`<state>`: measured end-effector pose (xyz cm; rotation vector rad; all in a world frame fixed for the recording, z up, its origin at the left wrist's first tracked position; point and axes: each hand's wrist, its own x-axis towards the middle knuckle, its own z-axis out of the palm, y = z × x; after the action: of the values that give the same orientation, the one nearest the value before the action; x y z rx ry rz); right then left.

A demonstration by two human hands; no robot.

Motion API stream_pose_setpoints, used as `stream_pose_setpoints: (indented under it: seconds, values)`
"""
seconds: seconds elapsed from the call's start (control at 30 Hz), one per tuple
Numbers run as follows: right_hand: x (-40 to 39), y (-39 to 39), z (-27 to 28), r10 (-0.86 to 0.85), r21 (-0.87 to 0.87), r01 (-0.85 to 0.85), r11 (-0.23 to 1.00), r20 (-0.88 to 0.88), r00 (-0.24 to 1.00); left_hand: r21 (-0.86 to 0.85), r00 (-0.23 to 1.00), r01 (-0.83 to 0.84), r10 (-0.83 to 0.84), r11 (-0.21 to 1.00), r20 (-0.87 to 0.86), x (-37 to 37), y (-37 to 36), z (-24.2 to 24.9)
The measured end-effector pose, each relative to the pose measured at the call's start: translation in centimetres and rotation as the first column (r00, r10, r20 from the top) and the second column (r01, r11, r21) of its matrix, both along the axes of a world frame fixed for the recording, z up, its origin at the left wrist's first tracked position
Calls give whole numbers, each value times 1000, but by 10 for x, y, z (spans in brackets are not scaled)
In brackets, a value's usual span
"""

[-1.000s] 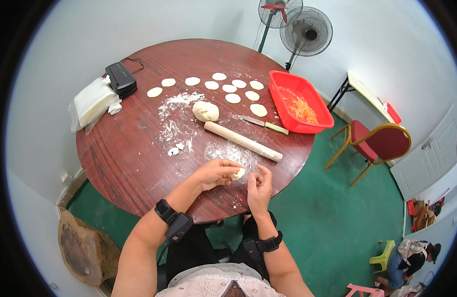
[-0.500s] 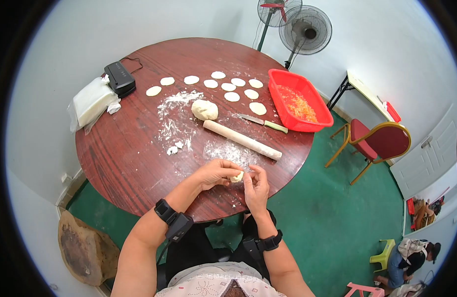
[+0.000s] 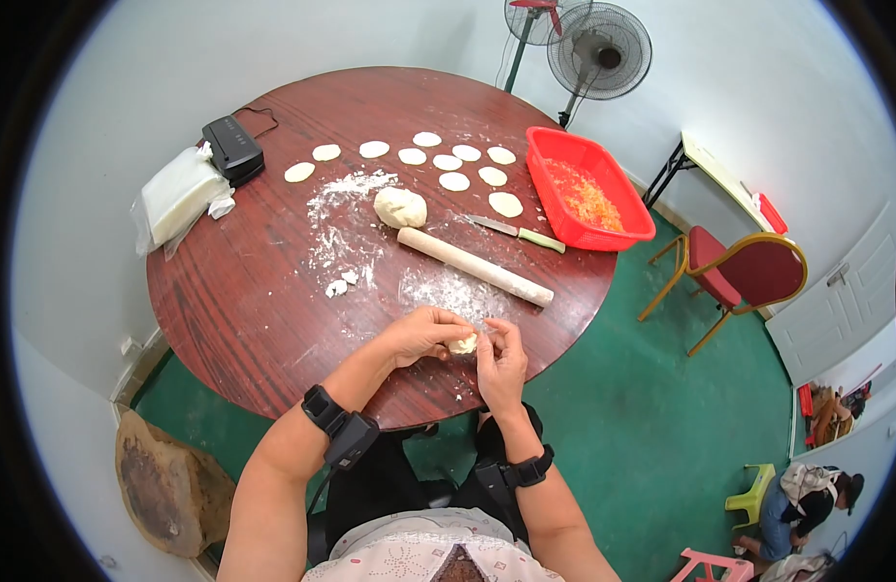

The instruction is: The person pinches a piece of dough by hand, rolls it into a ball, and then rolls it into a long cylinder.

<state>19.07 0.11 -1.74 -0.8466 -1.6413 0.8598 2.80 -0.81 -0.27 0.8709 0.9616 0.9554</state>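
Observation:
A small piece of dough [image 3: 462, 343] is pinched between my two hands above the table's near edge. My left hand [image 3: 421, 337] holds its left side with thumb and fingers pressed together, and my right hand [image 3: 502, 364] grips the right side. Just beyond them lie scattered flour [image 3: 448, 291] and a wooden rolling pin [image 3: 477, 269]. A big lump of dough [image 3: 401, 208] rests by the pin's left end. To its right is a knife [image 3: 518, 234] with a green handle. Several flat dough rounds [image 3: 454, 181] are spread over the far part of the table.
The round table [image 3: 234, 320] carries a red basket [image 3: 637, 233] of shredded orange food at right, and a black device [image 3: 234, 150] and plastic bags [image 3: 179, 199] at left. Beyond are fans [image 3: 599, 53] and a chair [image 3: 758, 272]. A person [image 3: 797, 509] sits at lower right.
The view has shifted slightly, so the table appears a little higher. Both hands remain at the small dough piece, with only slight finger movement.

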Motion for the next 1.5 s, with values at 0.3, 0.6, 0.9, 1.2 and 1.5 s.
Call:
stream_pose_setpoints:
  seconds: [0.3, 0.6, 0.9, 1.2, 1.5]
  values:
    - [-1, -4, -2, -17, 1, 17, 1000, -59, 998, 72, 995, -69, 74, 995, -62, 3, -1, 3]
    - [2, 0, -1, 9, -55, -9, 998, 4, 1000, -40, 992, -112, 114, 993, 53, 1, 0, 2]
    - [1, 0, -4, 32, 13, -32, 999, 35, 999, -14, 996, -80, 80, 997, 32, 2, 0, 1]
    - [1, 1, -2, 47, 15, -48, 999, 44, 998, 93, 992, -34, 45, 995, -118, 5, -2, 4]
    - [6, 1, -5, 53, -207, -73, 976, -99, 994, 39, 998, -49, 50, 998, -37, 2, 1, -1]
